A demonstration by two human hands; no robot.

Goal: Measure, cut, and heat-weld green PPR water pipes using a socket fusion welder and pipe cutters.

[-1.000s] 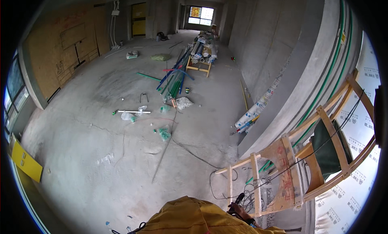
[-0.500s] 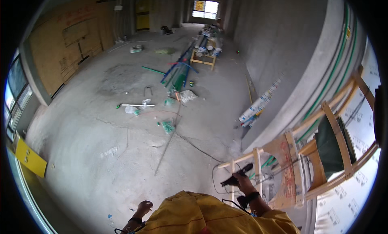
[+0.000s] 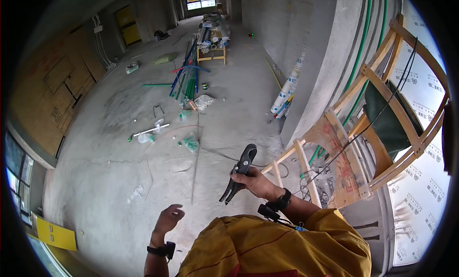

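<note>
My right hand [image 3: 258, 183] is closed round a black hand tool that looks like a pipe cutter [image 3: 242, 168], held over the floor in front of my body. One end of the tool slants up past my fingers, and the narrow end angles down to the left. To the left, my left hand [image 3: 168, 219] hangs in the air with loosely curled fingers and nothing in it. Both wrists wear black bands with small devices attached.
On my right stands a wooden ladder-like frame [image 3: 334, 157] with a dark green cloth [image 3: 393, 116]. Wrapped tubes [image 3: 290, 88] lean on the wall. Ahead lie green and blue pipes [image 3: 190, 83] and bags of green fittings [image 3: 191, 142]. A cable crosses the floor. A yellow panel [image 3: 56, 234] is at left.
My right hand has brought the pipe cutter up and left, in front of me. My left hand has risen slightly. The view has shifted to the right.
</note>
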